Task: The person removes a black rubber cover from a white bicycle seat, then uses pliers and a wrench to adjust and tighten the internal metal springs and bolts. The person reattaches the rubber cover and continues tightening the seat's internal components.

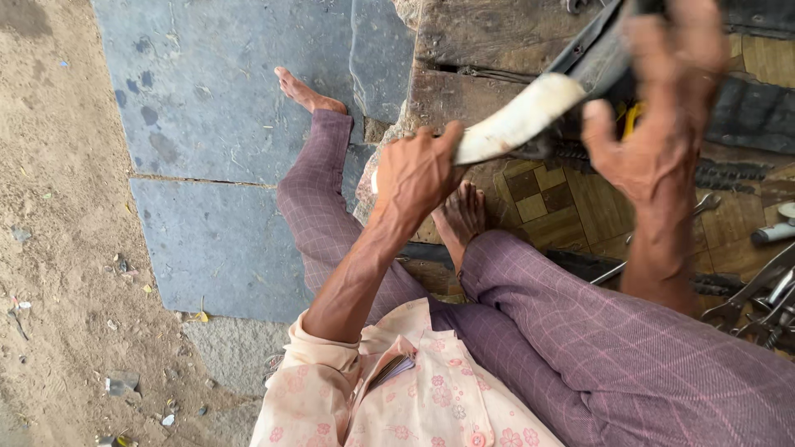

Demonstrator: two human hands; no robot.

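Note:
My left hand (414, 170) is closed around the near end of a whitish curved piece (517, 120) that points up and to the right. My right hand (662, 108), blurred, grips a black rubber-like piece (598, 51) where the white piece meets it. A bit of yellow (632, 116) shows under the right palm. Both hands are raised above my crossed legs in purple checked trousers (596, 331). My bare foot (460, 217) rests just below the left hand.
Metal tools, pliers among them (758, 302), lie at the right edge, with a spanner (705, 203) and dark ridged strips (733, 172) nearby. A worn wooden board (489, 41) and a chequered mat (542, 189) lie under the work. Grey stone slabs (224, 124) and littered dirt (58, 215) are on the left.

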